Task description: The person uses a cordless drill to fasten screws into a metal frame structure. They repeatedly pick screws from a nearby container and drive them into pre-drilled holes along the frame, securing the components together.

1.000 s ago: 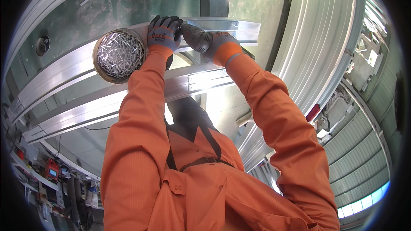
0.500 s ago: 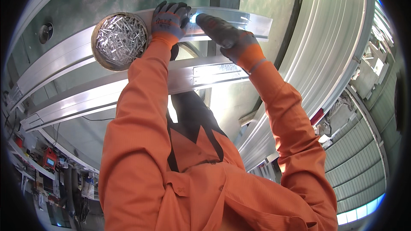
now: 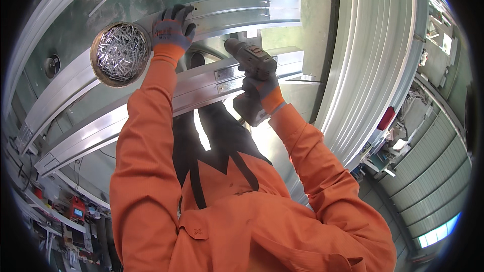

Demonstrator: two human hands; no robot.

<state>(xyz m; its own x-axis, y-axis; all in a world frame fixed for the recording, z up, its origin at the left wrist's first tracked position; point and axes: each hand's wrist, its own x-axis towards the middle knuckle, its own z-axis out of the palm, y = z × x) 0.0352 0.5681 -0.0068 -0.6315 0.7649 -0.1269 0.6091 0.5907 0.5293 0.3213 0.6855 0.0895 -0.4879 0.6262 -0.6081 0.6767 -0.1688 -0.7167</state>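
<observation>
My gloved left hand (image 3: 171, 29) grips the far aluminium profile (image 3: 229, 12), its fingers over the far edge and its thumb apart. Small dark holes show in the profile beside that hand. In my gloved right hand (image 3: 263, 86) is a dark cordless drill (image 3: 258, 64), held by its handle. Its nose points up and left, over the gap between the two profiles, apart from the far one. Beneath the drill lies the near aluminium profile (image 3: 196, 86), with bright rectangular plates on it. Just left of my left hand stands a round tub (image 3: 96, 65) full of short silver metal pieces (image 3: 122, 53).
Long pale metal lengths (image 3: 373, 45) are stacked along the right side. A round dark disc (image 3: 52, 66) lies at the far left. Cluttered shelves with a red device (image 3: 77, 208) stand at the lower left. A red object (image 3: 386, 119) sits right of the stack.
My right hand has drawn the drill back from the far profile toward me; the bright light at its tip is gone. My left hand remains on the profile, beside the tub.
</observation>
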